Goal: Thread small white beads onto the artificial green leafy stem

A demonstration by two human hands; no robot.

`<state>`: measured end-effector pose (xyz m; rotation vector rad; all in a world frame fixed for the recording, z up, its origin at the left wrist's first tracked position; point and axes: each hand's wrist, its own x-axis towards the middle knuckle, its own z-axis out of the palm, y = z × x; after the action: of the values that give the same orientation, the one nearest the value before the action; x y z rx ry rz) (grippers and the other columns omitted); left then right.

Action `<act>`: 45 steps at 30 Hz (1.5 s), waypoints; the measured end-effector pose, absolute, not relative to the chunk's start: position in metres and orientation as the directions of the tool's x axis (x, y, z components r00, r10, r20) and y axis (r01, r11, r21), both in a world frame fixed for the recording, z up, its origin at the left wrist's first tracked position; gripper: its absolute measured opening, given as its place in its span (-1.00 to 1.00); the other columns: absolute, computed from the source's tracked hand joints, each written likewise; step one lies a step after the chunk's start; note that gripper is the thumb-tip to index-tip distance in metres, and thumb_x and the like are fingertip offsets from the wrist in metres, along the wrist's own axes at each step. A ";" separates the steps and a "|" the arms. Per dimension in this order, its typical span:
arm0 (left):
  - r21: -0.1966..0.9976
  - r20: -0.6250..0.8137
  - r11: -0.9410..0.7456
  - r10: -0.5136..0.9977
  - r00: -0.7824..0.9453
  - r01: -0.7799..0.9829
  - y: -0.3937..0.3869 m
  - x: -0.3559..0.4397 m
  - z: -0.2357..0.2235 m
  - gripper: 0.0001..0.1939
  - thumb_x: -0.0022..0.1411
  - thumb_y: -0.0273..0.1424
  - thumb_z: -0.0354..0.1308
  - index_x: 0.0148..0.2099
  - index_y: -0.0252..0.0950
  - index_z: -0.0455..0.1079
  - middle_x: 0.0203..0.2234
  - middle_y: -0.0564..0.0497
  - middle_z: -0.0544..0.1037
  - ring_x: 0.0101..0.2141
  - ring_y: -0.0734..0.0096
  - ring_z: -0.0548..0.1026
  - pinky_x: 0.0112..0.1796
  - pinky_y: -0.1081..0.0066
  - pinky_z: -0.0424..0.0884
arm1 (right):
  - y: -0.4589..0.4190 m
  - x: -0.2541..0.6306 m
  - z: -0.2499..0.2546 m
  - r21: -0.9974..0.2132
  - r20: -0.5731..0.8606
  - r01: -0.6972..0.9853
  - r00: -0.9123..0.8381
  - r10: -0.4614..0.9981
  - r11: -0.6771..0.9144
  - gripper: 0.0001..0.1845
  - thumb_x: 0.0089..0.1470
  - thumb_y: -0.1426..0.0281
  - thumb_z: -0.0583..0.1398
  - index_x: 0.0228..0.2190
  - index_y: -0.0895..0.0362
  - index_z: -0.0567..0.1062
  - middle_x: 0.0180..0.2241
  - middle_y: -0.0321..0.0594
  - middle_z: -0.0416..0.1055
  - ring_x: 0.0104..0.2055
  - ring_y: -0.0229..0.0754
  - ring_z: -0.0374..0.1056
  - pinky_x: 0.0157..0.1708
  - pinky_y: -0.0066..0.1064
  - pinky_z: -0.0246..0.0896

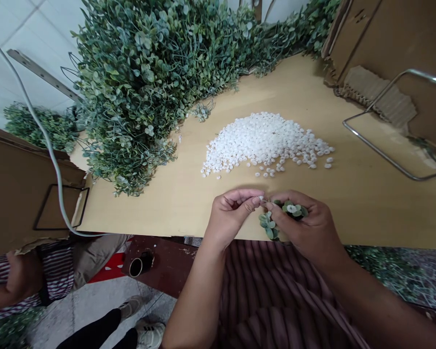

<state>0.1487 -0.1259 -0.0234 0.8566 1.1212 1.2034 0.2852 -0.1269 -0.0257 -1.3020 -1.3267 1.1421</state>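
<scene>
My left hand (232, 209) is closed in a pinch on a tiny white bead (261, 198), held at its fingertips just above the table's front edge. My right hand (305, 218) is wrapped round a small sprig of artificial green leaves (269, 225) with a white piece showing among them. The two hands meet fingertip to fingertip. A heap of small white beads (265, 140) lies on the wooden table (349, 194) beyond my hands.
A large pile of artificial green foliage (145, 82) covers the table's far left. Cardboard boxes (392, 43) and a metal wire frame (385, 121) stand at the right, another cardboard box (18, 189) at the left. Another person (29, 286) is at the lower left.
</scene>
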 end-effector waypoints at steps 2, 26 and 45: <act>0.949 -0.184 0.177 0.983 -0.001 -0.260 -0.126 0.149 -0.022 -0.79 -0.12 -0.33 0.41 -0.40 -0.30 0.55 -0.51 0.04 0.59 -0.47 0.56 0.50 -0.31 0.52 0.45 | -0.127 0.285 -0.026 -0.988 0.014 0.154 -0.013 1.000 0.016 -0.79 -0.14 0.34 0.18 -0.64 0.22 0.45 -0.64 -0.29 0.38 -0.57 -0.47 0.24 -0.53 -0.71 0.19; 0.931 -0.239 0.231 0.971 0.007 -0.281 -0.125 0.150 -0.020 -0.73 -0.21 -0.27 0.44 -0.41 -0.29 0.58 -0.57 0.03 0.58 -0.54 0.58 0.47 -0.38 0.54 0.45 | -0.128 0.285 -0.030 -0.984 0.092 0.154 -0.026 0.995 0.094 -0.81 -0.10 0.39 0.16 -0.64 0.20 0.44 -0.64 -0.32 0.36 -0.57 -0.47 0.24 -0.51 -0.70 0.20; 0.934 -0.243 0.241 0.970 0.028 -0.265 -0.124 0.153 -0.018 -0.74 -0.25 -0.26 0.45 -0.47 -0.29 0.57 -0.57 0.03 0.58 -0.51 0.55 0.49 -0.36 0.53 0.45 | -0.127 0.285 -0.028 -0.980 0.110 0.165 0.000 0.994 0.109 -0.82 -0.13 0.39 0.16 -0.65 0.20 0.46 -0.63 -0.31 0.40 -0.55 -0.47 0.29 -0.48 -0.71 0.23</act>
<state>0.1529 -0.1240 -0.0179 0.8315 1.1210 1.1473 0.2854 -0.1275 -0.0277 -1.2493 -1.3724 1.0379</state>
